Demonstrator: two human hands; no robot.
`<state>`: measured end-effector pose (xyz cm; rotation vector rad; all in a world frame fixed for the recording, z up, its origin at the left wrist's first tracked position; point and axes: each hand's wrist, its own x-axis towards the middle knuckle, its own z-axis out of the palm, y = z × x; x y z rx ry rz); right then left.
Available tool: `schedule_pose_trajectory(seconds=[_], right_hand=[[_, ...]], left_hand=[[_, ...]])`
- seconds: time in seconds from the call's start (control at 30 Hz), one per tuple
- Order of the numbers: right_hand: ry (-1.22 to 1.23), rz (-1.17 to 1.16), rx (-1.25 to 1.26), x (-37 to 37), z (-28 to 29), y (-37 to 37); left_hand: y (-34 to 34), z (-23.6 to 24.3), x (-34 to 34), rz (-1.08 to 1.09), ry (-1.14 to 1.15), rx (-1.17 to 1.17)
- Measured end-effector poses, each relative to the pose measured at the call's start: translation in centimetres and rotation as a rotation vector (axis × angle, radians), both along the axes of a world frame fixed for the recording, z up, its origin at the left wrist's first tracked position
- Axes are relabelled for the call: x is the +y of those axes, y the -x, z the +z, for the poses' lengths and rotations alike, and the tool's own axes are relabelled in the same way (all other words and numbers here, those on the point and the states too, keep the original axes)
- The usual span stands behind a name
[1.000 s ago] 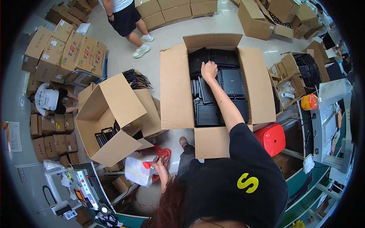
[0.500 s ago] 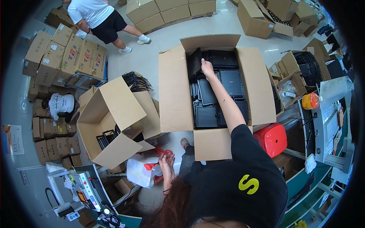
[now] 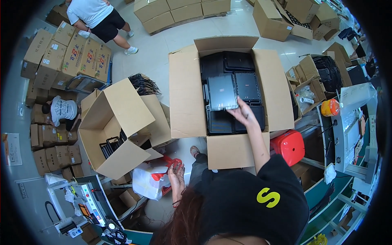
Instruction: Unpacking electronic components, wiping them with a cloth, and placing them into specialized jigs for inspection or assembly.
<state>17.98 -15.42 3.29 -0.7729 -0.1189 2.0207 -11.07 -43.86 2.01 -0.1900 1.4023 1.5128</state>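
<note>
In my right hand [image 3: 243, 112] is a dark flat rectangular panel [image 3: 221, 92], gripped at its near right corner and held tilted over a large open cardboard box [image 3: 279, 90] full of black cases [image 3: 247, 89]. My left hand [image 3: 176, 177] is low at the left of my legs, palm turned up, fingers loosely apart, beside a white plastic object [image 3: 149, 185] with red parts and a red item [image 3: 171, 161] behind it. A smaller open carton [image 3: 130, 106] with black frames [image 3: 114, 146] inside stands left of the big box.
A red stool [image 3: 287, 147] sits right of the big box. Workbenches [image 3: 347, 134] flank me, one holding an orange-labelled jug [image 3: 330, 107]. Stacked cartons [image 3: 65, 61] line the left. A person in white [image 3: 98, 20] stands top left; another [image 3: 64, 112] crouches among cartons.
My right hand has moved down and right, drawing the dark panel out from the box's upper part. The standing person has moved left. My left hand has shifted slightly.
</note>
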Motion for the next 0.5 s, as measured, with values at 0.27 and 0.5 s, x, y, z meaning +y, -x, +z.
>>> schedule_pose_trajectory(seconds=[0.27,0.5], right_hand=[[-0.198,0.054,-0.673,-4.1,-4.0,3.3],[-0.707,0.084,-1.707,-6.5,0.6,3.2]], left_hand=[[-0.6,0.2,2.2,-0.147,-0.038,-0.104],[-1.2,0.3,2.2,-0.171,-0.012,-0.115]])
